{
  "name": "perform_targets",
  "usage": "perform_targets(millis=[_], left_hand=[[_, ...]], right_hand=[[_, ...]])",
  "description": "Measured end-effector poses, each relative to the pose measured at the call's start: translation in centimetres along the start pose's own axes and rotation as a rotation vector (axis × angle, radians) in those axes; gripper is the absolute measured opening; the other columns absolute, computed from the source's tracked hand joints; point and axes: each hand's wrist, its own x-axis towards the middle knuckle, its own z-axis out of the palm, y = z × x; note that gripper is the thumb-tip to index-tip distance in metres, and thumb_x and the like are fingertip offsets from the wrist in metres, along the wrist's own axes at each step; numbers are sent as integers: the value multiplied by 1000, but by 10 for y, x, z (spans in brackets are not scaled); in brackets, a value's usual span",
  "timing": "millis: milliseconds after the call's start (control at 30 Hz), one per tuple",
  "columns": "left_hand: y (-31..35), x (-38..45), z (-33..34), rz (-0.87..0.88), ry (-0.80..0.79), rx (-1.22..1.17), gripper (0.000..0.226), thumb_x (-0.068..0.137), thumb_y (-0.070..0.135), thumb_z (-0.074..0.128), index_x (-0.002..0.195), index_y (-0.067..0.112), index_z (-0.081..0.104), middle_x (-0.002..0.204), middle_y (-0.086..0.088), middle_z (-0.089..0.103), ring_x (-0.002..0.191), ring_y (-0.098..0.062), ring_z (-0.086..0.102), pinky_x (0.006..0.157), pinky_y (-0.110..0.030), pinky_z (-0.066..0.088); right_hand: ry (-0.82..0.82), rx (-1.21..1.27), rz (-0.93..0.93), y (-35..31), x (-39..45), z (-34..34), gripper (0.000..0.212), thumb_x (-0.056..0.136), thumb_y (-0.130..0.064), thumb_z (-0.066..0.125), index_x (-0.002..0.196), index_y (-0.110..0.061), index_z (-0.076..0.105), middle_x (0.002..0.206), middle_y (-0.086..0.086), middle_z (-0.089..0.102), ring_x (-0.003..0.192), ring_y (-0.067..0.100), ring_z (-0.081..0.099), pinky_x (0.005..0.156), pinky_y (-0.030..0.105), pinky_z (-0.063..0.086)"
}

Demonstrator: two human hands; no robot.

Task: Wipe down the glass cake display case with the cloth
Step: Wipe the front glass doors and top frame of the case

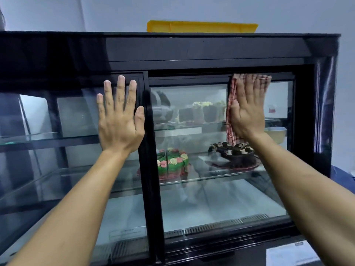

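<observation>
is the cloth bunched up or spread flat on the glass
Spread flat. The right hand presses the checked cloth against the right glass door with straight fingers; cloth edges show above and beside the hand.

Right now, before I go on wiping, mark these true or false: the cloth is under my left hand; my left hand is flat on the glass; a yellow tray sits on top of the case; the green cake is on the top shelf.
1. The cloth is under the left hand. False: the right hand presses it to the glass.
2. The left hand lies flat on the left door. True.
3. A yellow tray sits on top of the case. True.
4. The green cake is on the top shelf. False: it is a shelf lower, beside the chocolate cake.
</observation>
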Motion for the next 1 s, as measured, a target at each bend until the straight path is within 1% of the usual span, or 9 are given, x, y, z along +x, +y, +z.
perform_targets(millis=[133,233,300,367,467,600,833,900,1000], left_hand=[[1,-1,1,-10,10,-5,62,109,38,27,168,21,15,175,-5,7,162,-33,-1,131,-52,0],[0,-1,1,-19,15,-17,61,108,35,28,167,22,18,176,-3,8,162,-30,-1,131,-50,-2],[-2,-2,0,-20,8,-25,61,108,34,27,167,23,18,176,-3,8,162,-30,-2,131,-51,-2],[-1,-2,1,-11,6,-27,61,108,34,28,168,23,17,176,-3,7,162,-30,-2,131,-52,-1],[-1,-1,2,-18,13,-16,61,108,34,29,168,23,17,176,-3,8,162,-31,-1,130,-52,-1],[0,-2,2,-24,15,-4,61,108,33,31,168,23,17,175,-4,8,162,-32,1,130,-53,1],[0,-3,3,-25,5,-17,62,109,38,26,168,25,14,176,-2,4,162,-32,-2,130,-50,-4],[0,-2,2,-29,5,-16,62,108,38,26,168,25,13,176,-2,4,162,-32,-3,130,-51,-4],[-1,-2,2,-29,5,-20,61,109,36,29,168,24,16,176,-3,7,162,-33,-1,130,-53,-2]], right_hand=[[66,44,48,-72,0,3,67,107,-39,17,167,-10,6,174,19,-1,161,36,-3,130,53,-3],[21,57,-223,-125,-13,15,63,109,-37,16,166,-12,6,174,15,2,161,33,0,131,51,1],[-12,85,-343,-124,-14,19,62,109,-35,20,166,-15,8,174,12,6,162,31,3,131,50,3],[-10,70,-355,-92,-9,16,61,110,-35,24,166,-15,13,174,11,11,162,29,5,131,51,6],[24,14,-181,-21,7,5,60,111,-37,17,167,-18,7,175,8,1,161,24,-6,130,57,4],[16,54,221,51,26,-12,64,110,-40,14,166,-14,-2,174,13,-8,160,31,-11,129,48,-12],[55,45,432,59,2,-17,66,108,-38,11,166,-9,3,174,14,-3,161,32,-7,129,53,-6],[91,33,353,26,-14,-10,63,110,-34,15,166,-10,2,174,14,-3,161,32,-6,130,55,-2],[-3,19,-152,-38,-32,6,61,110,-33,21,167,-11,14,174,14,7,161,33,4,131,53,3]])
